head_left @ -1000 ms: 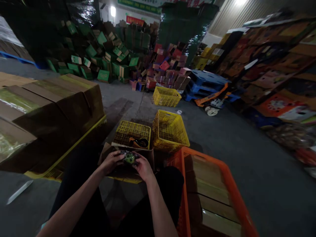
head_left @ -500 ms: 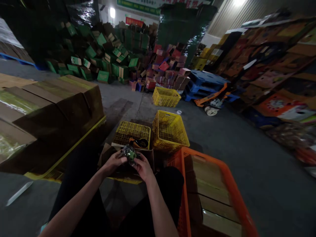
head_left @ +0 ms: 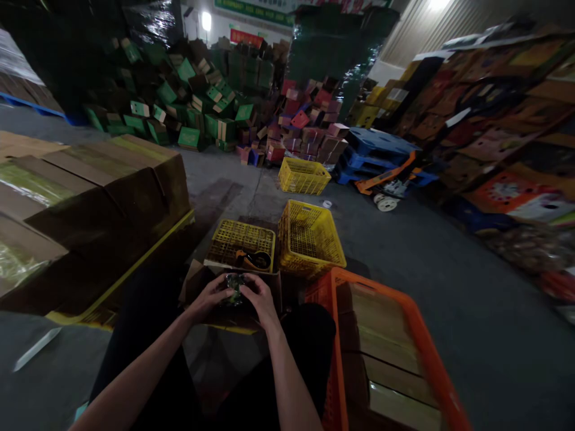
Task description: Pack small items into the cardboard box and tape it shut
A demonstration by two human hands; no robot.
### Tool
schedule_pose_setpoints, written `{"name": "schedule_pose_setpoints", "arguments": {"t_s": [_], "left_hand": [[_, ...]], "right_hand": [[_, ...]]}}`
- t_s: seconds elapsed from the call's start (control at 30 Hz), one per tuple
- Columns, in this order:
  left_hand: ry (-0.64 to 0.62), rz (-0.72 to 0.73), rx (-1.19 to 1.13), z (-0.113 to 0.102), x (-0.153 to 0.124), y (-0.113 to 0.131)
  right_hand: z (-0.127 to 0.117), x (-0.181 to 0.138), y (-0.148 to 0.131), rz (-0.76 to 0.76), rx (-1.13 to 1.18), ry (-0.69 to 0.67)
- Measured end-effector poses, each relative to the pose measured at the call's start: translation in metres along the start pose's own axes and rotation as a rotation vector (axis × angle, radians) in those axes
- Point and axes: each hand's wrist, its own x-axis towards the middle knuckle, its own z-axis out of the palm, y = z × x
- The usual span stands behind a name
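Both my hands meet over an open brown cardboard box [head_left: 197,281] on the floor in front of me. My left hand [head_left: 208,297] and my right hand [head_left: 258,299] are closed round a small round green item in shiny clear wrap [head_left: 234,283], fingers curled on its sides. The item is mostly hidden by my fingers and sits just above the box. My dark trousers fill the space below my forearms.
An orange crate [head_left: 417,347] holding flat cardboard stands at my right. Two yellow crates [head_left: 309,239] sit beyond the box, one with a tape dispenser [head_left: 254,259] in it, a third [head_left: 303,175] farther off. Large brown cartons [head_left: 90,197] are stacked on the left. Green and red boxes and blue pallets [head_left: 377,143] lie behind.
The wrapped green item rose slightly half a second ago and is now lower, with my fingers closed further over it so that less of it shows.
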Motion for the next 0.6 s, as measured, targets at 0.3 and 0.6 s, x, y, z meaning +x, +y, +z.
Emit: {"name": "schedule_pose_setpoints", "arguments": {"t_s": [0.3,0.6], "left_hand": [[-0.005,-0.087,-0.082,0.001,0.003,-0.007],[0.085,-0.079,0.022,-0.002,0.004,-0.005]], "right_hand": [[0.000,0.002,0.002,-0.008,-0.011,0.160],[-0.001,-0.003,-0.009,-0.211,-0.075,0.071]]}}
